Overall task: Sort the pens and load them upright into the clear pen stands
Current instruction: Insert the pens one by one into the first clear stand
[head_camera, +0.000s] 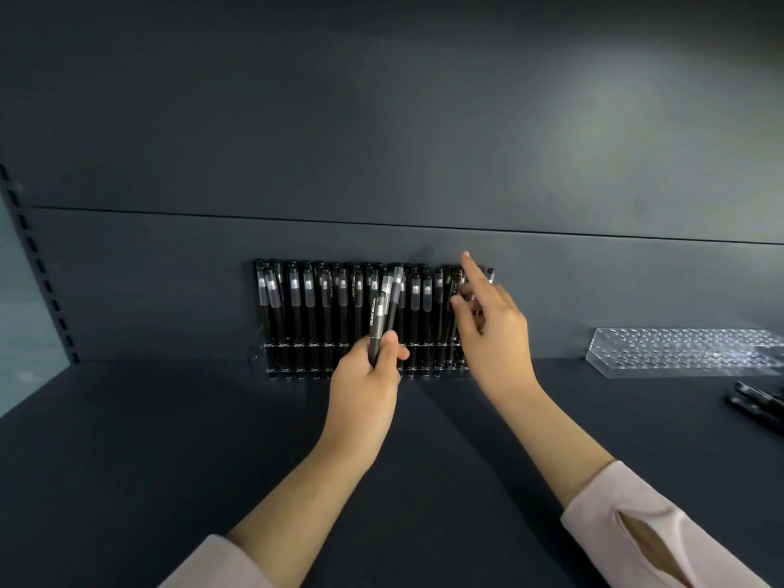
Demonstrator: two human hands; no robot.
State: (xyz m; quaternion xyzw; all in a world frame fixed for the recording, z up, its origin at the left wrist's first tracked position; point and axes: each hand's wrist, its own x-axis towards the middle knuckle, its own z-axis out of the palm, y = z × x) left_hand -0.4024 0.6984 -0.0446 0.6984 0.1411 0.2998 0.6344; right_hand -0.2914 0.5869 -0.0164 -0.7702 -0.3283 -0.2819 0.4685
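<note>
A clear pen stand (297, 369) stands against the back panel of the dark shelf, filled with several upright black pens (297, 307). My left hand (369, 377) grips a small bunch of black pens (382, 316) upright in front of the stand. My right hand (492, 328) is at the stand's right end, index finger pointing up, the other fingers curled around the top of a pen (455, 290) standing there. A second clear pen stand (679, 354), with nothing in its holes, sits at the right.
A few loose black pens (755, 405) lie on the dark shelf surface (169, 439) at the far right edge. A slotted upright rail (42, 273) runs along the left side. The back panel rises directly behind the stands.
</note>
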